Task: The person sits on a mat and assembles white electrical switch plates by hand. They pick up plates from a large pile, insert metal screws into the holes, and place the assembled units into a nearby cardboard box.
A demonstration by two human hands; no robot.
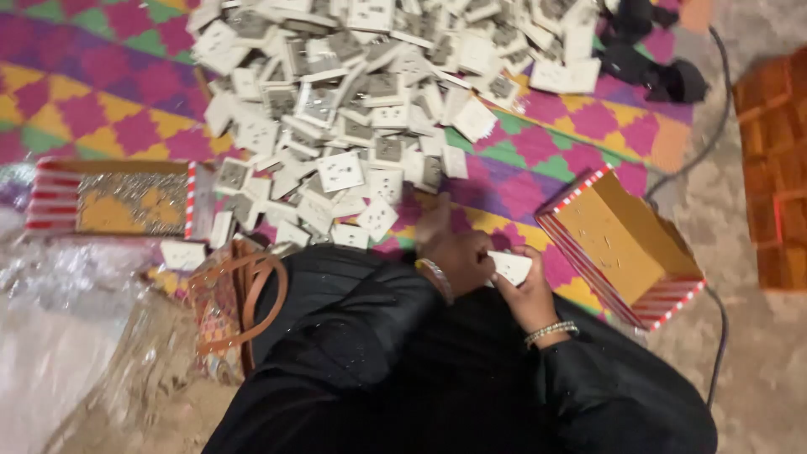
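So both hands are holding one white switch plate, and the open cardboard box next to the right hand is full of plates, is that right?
Not quite. The head view shows the cardboard box empty. The rest holds: the left hand and right hand hold one white switch plate, with the box beside the right hand.

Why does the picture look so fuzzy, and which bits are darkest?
Head view: the whole frame is smeared by motion blur, so the pile of white switch plates lacks crisp edges; light is dim and warm; the black clothing near both hands swallows detail.
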